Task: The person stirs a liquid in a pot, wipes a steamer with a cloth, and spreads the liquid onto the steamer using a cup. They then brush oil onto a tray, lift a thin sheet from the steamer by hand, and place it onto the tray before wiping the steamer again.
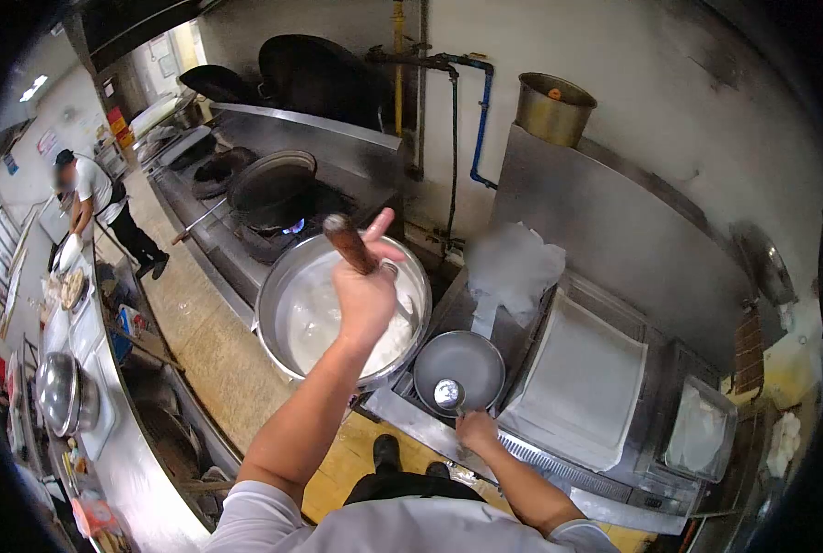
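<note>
My left hand is closed around the brown wooden handle of a utensil over a large metal pot. One finger sticks out from the grip. The utensil's far end is mostly hidden by my hand and the pot's white liquid. Lower right, my right hand grips a small metal ladle. Its shiny bowl is over the round grey frying pan, near the front rim. The pan's handle points away from me.
A wok sits at a burner with a blue flame. White sheets cover a tray to the right, near a glass-like container. A metal bucket stands on the back ledge. Another person bends over the left counter.
</note>
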The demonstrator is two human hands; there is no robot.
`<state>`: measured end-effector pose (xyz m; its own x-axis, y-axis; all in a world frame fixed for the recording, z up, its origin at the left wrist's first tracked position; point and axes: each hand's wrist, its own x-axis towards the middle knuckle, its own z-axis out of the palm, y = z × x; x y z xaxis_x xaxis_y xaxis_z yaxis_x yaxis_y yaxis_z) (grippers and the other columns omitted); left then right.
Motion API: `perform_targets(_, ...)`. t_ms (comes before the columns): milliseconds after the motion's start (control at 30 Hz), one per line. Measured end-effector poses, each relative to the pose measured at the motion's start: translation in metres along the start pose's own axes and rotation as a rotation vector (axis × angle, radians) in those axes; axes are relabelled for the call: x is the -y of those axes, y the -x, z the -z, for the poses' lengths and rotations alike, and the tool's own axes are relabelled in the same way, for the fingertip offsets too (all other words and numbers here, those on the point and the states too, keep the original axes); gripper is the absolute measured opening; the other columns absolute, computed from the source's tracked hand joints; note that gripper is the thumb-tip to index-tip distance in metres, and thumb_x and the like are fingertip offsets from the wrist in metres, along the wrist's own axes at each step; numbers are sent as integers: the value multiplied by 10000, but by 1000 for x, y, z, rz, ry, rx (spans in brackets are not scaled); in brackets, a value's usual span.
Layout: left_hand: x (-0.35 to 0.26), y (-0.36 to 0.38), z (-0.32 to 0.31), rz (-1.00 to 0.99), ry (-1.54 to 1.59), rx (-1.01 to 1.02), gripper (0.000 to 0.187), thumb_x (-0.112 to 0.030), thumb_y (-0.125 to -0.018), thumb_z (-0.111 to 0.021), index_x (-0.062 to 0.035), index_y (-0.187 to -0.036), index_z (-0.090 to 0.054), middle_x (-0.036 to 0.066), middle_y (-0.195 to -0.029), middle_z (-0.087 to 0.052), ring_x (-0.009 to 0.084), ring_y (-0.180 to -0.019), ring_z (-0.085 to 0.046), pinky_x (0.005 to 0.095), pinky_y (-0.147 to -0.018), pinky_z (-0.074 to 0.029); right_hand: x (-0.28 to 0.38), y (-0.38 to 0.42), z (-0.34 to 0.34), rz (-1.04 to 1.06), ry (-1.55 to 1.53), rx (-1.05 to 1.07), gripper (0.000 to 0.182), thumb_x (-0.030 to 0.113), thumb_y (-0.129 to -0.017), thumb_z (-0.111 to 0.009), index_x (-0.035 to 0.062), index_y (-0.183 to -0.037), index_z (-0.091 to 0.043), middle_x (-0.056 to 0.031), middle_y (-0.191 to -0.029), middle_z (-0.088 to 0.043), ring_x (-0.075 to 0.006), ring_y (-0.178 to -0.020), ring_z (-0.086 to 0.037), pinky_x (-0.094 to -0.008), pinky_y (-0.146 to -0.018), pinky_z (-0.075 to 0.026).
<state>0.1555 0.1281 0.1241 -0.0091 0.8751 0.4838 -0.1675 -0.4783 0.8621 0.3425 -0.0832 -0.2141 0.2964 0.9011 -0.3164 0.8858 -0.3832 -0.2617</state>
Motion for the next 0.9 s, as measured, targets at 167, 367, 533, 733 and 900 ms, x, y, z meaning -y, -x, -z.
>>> perform_targets(167, 38, -50, 24, 102, 206, -179, 294, 224, -764, -449, -29, -802, -596, 255, -1475, -560, 363, -1380, -527, 374, -983, -510, 20, 6, 10, -91, -219, -139, 233, 256, -884, -686, 91, -1010, -792, -254, -1127, -692, -405, -1040, -685, -505, -925, -552)
perform_targets(367, 77, -91, 82, 166, 424, -425, 235, 174, -814, -476, -29, -851, -589, 239, -1471, -569, 359, -1398, -516, 450, -1057, -475, 17, -13, -9, -148, -534, -244, 182, 163, -870, -711, 35, -987, -768, -207, -916, -721, -334, -885, -707, -452, -797, -551)
perform_targets(533, 86, -106, 139, 193, 451, -548, 295, 145, -893, -345, -88, -874, -524, 168, -1511, -536, 363, -1420, -490, 591, -1066, -478, 27, -19, 32, -240, -854, -255, 137, 38, -900, -646, -52, -983, -708, -91, -740, -682, -196, -669, -618, -356, -630, -493)
perform_targets(733, 71, -109, 195, 172, 549, -686, 278, 182, -830, -361, -39, -884, -521, 232, -1503, -514, 446, -1356, -538, 624, -1061, -493, 66, -50, 134, -121, -1102, -347, 153, 61, -930, -580, -22, -965, -703, -44, -708, -622, -136, -610, -544, -311, -595, -465)
perform_targets(900, 64, -94, 243, 111, 504, -711, 217, 97, -983, -354, -77, -948, -478, 217, -1481, -524, 473, -1290, -583, 626, -1004, -553, 162, -53, 246, 13, -1213, -195, 179, 106, -969, -566, -23, -977, -691, -47, -741, -638, -117, -642, -557, -287, -611, -473)
